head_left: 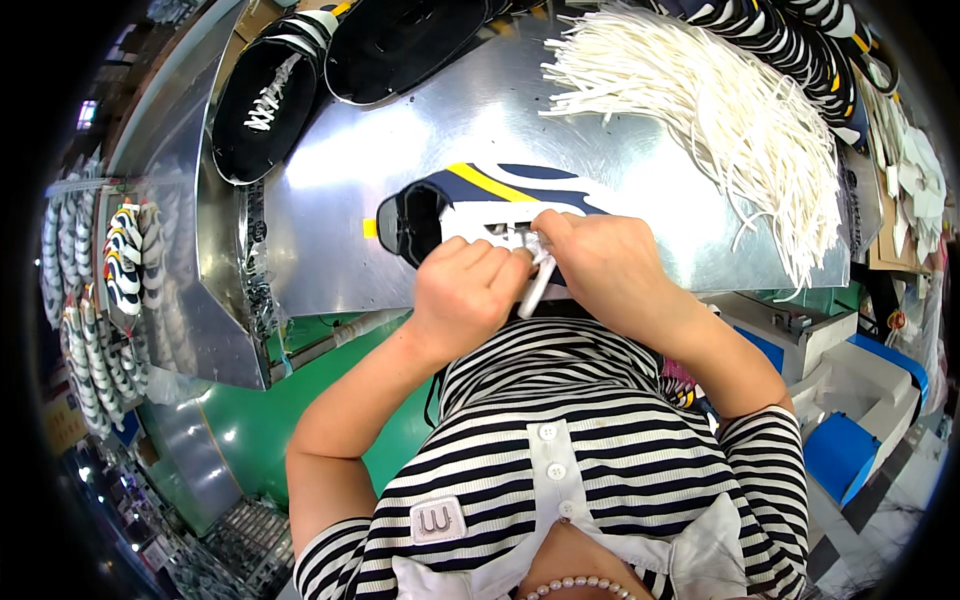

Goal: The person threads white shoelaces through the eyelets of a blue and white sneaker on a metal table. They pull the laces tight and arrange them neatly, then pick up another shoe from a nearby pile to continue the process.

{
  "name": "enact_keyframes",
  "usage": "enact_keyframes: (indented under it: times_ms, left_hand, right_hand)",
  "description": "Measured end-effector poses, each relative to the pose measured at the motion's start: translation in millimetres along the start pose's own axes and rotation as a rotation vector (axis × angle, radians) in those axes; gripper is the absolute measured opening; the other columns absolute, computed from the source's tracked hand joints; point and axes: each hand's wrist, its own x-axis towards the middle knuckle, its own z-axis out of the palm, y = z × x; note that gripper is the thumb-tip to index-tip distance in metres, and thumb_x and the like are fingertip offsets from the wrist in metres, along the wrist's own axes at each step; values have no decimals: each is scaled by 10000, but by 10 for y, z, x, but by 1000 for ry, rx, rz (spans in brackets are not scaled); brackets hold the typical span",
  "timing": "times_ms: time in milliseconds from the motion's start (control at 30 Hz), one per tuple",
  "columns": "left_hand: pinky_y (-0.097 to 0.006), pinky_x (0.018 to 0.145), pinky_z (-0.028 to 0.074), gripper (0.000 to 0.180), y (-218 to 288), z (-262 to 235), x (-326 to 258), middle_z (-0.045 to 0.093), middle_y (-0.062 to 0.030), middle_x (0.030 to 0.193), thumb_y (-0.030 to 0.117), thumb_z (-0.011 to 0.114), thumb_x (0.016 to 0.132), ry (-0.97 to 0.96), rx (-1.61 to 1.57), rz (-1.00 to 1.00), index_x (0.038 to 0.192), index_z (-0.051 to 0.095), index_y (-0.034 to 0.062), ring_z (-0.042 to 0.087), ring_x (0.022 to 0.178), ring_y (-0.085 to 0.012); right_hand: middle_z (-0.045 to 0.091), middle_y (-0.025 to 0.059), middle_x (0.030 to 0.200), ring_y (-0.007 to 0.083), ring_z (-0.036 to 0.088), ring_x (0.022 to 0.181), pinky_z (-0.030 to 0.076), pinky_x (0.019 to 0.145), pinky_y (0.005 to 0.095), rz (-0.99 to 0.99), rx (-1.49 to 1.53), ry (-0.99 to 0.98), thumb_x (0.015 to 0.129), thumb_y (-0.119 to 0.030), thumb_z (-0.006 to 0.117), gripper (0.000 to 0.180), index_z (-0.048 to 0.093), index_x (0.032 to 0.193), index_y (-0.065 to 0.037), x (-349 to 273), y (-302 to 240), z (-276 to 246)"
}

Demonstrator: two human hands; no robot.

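A navy shoe upper (520,185) with a yellow stripe and white panels lies on its side on the metal tabletop (330,240). Its black-lined opening faces left, and a small yellow tab sticks out beyond it. Both hands meet at its white eyelet area. My left hand (468,295) is closed, fingers curled around a white shoelace (538,285). Right beside it, my right hand (612,265) pinches the lace between thumb and fingers. The lace's loose end hangs toward me; the fingers partly hide the eyelets.
A large heap of white laces (720,130) spreads over the table's right side. Laced black-lined shoe uppers (255,120) stand at the back left, and a row of stacked uppers (790,60) is at the back right. A blue bin (840,455) stands below at right.
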Motion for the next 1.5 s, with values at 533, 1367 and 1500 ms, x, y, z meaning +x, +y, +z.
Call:
enact_keyframes:
  times_ms: [533,1367,1500]
  left_hand:
    - [-358,535,445,185,-79,9,119,595,-78,670,82,781,762,-63,-261,-63,874,642,36,588,583,-266]
    - [-404,749,522,890,-186,-193,59,697,-205,860,366,688,910,-329,-632,-586,1498,182,-69,672,794,-387]
    - [-412,736,519,740,-193,-131,77,687,-199,845,428,609,959,-292,-519,-781,1456,314,-34,674,795,-364]
  right_hand:
    - [713,7,885,64,579,737,460,634,263,159,697,697,907,-165,654,165,726,968,-30,69,795,-812]
    - [690,7,921,88,618,870,492,789,248,344,1249,224,891,-95,697,112,711,988,-41,24,200,219]
    - [672,16,914,113,615,860,483,779,262,346,1118,167,875,-70,695,103,696,963,-15,154,143,364]
